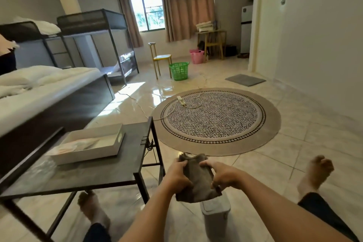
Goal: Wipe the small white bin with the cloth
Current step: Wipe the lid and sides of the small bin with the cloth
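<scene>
A grey-brown cloth (198, 180) is held up in front of me, stretched between both hands. My left hand (177, 176) grips its left edge and my right hand (222, 176) grips its right edge. Just below the cloth, on the tiled floor between my legs, stands the small white bin (215, 217) with its lid down. The cloth's lower edge hangs over the bin's top and hides part of the lid. Neither hand touches the bin.
A low dark table (78, 177) stands to my left with a white tray (88, 146) on it. My bare feet (316, 173) rest on the floor either side. A round rug (216, 122) with a power strip lies ahead; beds are at the left.
</scene>
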### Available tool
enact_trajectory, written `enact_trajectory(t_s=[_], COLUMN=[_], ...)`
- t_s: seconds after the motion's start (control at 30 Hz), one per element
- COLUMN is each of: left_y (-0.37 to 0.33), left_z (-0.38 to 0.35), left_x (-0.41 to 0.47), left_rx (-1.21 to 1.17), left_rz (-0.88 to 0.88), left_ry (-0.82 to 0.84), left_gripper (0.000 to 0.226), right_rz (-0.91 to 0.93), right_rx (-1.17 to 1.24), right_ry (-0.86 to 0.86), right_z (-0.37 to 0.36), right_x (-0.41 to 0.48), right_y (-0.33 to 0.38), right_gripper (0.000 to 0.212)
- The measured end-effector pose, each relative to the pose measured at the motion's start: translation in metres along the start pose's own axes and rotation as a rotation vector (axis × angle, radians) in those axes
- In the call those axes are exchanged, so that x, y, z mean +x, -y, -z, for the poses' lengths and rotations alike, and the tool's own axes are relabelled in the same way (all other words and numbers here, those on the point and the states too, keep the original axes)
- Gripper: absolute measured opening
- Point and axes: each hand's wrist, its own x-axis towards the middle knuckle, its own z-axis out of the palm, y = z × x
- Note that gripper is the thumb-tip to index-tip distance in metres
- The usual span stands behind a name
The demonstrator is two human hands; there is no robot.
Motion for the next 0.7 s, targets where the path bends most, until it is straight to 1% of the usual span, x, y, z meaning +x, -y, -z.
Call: enact_trajectory(t_s=[0.2, 0.37, 0.53, 0.6, 0.67, 0.7], left_y=[0.023, 0.046, 0.067, 0.075, 0.082, 0.086], left_z=[-0.021, -0.054, -0.078, -0.085, -0.092, -0.094], left_x=[0.047, 0.093, 0.128, 0.137, 0.143, 0.144], left_rx=[-0.033, -0.062, -0.121, -0.128, -0.125, -0.122], left_rz=[0.017, 0.022, 0.056, 0.066, 0.073, 0.076], left_ry=[0.021, 0.045, 0.107, 0.126, 0.132, 0.13], left_gripper=[0.08, 0.08, 0.081, 0.082, 0.083, 0.084], right_rz=[-0.03, -0.07, -0.061, -0.039, -0.03, -0.056], right_rx=[-0.08, -0.146, -0.155, -0.118, -0.073, -0.056], right_ry=[-0.01, 0.026, 0.076, 0.017, -0.179, -0.264], right_z=[0.007, 0.013, 0.017, 0.015, 0.015, 0.014], right_x=[0.051, 0.104, 0.139, 0.147, 0.154, 0.157], right_y=[-0.029, -0.074, -0.112, -0.127, -0.142, -0.149], right_gripper=[0.091, 0.091, 0.088, 0.079, 0.065, 0.061])
